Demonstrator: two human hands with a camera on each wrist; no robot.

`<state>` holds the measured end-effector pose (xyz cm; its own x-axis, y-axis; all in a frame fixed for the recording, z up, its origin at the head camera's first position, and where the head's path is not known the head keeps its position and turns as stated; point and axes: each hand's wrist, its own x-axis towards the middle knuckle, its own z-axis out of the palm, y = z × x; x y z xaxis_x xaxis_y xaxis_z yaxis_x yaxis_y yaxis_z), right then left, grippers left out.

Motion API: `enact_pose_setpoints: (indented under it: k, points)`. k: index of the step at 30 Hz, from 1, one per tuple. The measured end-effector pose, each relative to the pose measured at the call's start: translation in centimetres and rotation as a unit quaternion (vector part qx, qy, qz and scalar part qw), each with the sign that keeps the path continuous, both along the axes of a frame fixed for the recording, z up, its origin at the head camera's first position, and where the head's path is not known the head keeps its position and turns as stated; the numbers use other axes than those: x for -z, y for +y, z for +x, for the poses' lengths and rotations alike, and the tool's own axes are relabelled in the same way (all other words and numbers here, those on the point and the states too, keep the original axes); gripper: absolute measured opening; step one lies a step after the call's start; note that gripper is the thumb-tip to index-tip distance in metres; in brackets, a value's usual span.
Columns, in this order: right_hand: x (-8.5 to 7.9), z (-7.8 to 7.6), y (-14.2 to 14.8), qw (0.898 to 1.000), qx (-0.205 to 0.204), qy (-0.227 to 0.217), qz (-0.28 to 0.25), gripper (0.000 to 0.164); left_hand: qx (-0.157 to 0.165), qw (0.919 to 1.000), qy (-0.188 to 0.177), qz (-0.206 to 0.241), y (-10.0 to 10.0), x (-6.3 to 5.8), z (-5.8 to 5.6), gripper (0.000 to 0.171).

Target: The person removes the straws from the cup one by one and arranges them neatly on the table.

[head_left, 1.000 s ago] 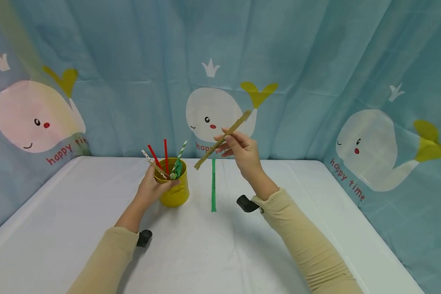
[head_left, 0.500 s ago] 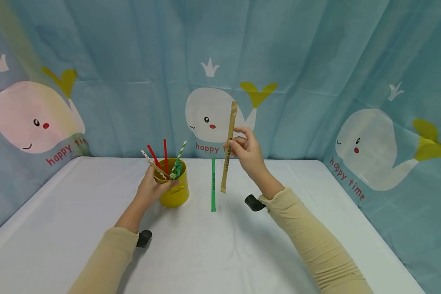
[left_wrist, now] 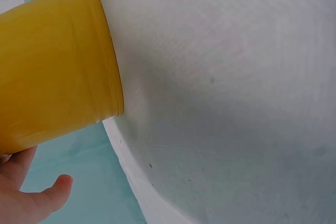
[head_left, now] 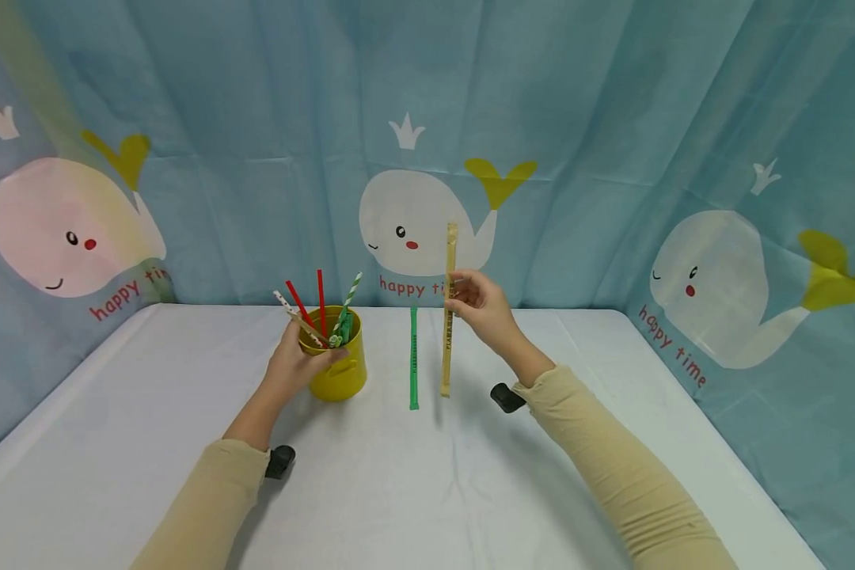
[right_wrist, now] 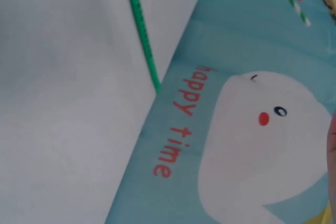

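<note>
My right hand (head_left: 486, 310) pinches a tan wrapped straw (head_left: 447, 348) near its middle. The straw stands nearly upright above the table, its lower end a little off the cloth. To its left, a green wrapped straw (head_left: 414, 364) lies lengthwise on the table. My left hand (head_left: 295, 368) grips a yellow bucket-shaped cup (head_left: 343, 381) at its left side, thumb across the front near the rim. Loose straws stick out of the cup: red straws (head_left: 321, 297), a green-striped straw (head_left: 353, 294) and a spotted white one (head_left: 283, 302), among others. The left wrist view shows the cup's wall (left_wrist: 58, 66) and base.
A white cloth covers the table (head_left: 370, 491). Blue curtains (head_left: 256, 198) printed with whales hang behind and at both sides, meeting the table's edges. A black wrist-worn device (head_left: 507, 397) sits by the right cuff, another (head_left: 281, 461) by the left.
The tan straw has turned from slanted to upright and come down to the right of the green straw, carried by my right hand. My left hand and the cup have stayed put.
</note>
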<state>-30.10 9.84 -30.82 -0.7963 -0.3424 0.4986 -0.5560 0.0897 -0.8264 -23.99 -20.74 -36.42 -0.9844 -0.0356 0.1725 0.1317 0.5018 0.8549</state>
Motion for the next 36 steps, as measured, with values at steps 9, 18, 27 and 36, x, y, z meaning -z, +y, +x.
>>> enact_pose_setpoints:
  k: [9, 18, 27, 36]
  points:
    - [1.2, -0.9, 0.5, 0.998, 0.001, -0.05, 0.046, 0.046, -0.004, 1.0, -0.006, 0.0, -0.1, -0.1, 0.0, 0.082]
    - [3.6, -2.4, 0.7, 0.992, 0.006, -0.061, 0.106, 0.047, 0.002, 1.0, 0.006, 0.008, -0.1, 0.0, 0.1, 0.079]
    - [5.4, -3.6, 0.8, 0.985, 0.02, -0.096, 0.141, 0.049, -0.002, 0.9999, 0.0, 0.016, 0.0, -0.1, 0.2, 0.08]
    - [6.9, -4.9, 0.5, 0.98, 0.045, -0.142, 0.134, 0.052, 0.002, 0.9998, 0.005, 0.022, 0.1, -0.1, 0.2, 0.08]
